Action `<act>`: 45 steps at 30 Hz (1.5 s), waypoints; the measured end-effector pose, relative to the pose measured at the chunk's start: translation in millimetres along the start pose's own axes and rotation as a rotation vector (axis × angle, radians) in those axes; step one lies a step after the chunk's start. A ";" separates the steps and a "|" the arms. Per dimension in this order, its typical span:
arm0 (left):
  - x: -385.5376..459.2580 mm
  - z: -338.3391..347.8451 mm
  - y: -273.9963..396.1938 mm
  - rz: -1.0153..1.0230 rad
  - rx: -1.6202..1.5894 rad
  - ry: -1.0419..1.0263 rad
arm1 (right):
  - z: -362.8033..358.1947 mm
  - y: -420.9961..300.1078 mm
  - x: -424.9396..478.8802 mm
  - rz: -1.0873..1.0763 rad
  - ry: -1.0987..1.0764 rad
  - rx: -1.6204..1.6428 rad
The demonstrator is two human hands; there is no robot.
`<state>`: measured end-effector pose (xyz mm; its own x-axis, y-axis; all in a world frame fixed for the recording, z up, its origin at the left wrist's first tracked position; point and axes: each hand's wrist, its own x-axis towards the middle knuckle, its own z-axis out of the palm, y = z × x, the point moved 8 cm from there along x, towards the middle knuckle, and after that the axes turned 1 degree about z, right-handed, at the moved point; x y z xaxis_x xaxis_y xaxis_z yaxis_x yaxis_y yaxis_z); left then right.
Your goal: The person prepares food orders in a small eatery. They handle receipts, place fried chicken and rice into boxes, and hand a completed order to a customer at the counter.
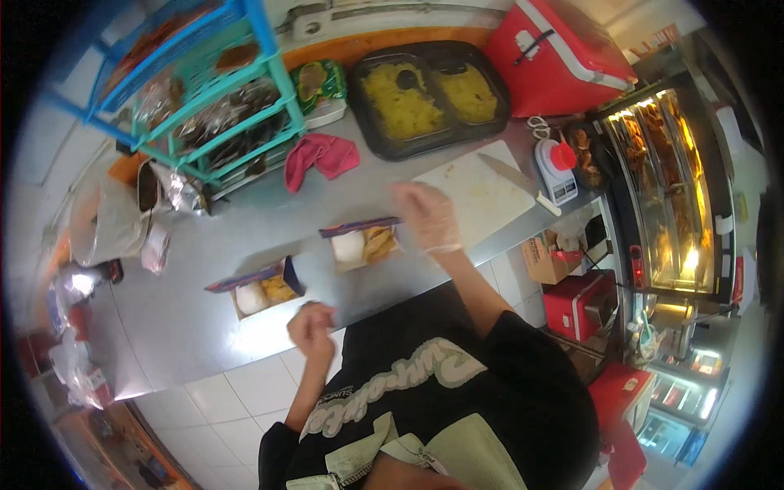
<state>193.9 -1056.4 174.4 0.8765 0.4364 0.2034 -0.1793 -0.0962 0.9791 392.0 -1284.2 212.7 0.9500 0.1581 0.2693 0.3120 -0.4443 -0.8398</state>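
My right hand (pixel 429 215), in a clear plastic glove, hovers above the steel counter between a food box and the cutting board. It is blurred, with its fingers bunched; whether they hold anything is hidden. My bare left hand (pixel 311 327) is curled near the counter's front edge, with nothing seen in it. Just beyond that hand stands an open cardboard box (pixel 267 294) with white rice and golden fried pieces. A second open box (pixel 365 245), left of my right hand, holds a rice mound and browner fried pieces. Both dark lids are raised at the back.
A knife (pixel 517 182) lies across the white cutting board (pixel 471 202). Behind are a black divided tray (pixel 373 144) of yellow food and a pink cloth (pixel 321 160). A kitchen scale (pixel 556 174) stands near the lit food cabinet (pixel 667 196). Plastic racks (pixel 214 135) occupy the back left.
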 end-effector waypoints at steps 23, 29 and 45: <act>128.6 335.8 -217.5 -1.044 -0.768 0.299 | -195.5 397.1 121.9 1.159 0.035 0.815; 172.7 365.6 -98.5 -0.745 -0.666 0.338 | -241.5 302.5 177.7 0.812 0.143 0.692; 312.5 353.6 -15.7 -0.393 -0.386 0.141 | -258.6 258.7 279.4 0.336 0.056 0.884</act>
<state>628.6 -1234.8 220.4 0.8471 0.4908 -0.2040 -0.0250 0.4202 0.9071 741.5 -1583.1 192.6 0.9947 0.0906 -0.0485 -0.0791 0.3737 -0.9242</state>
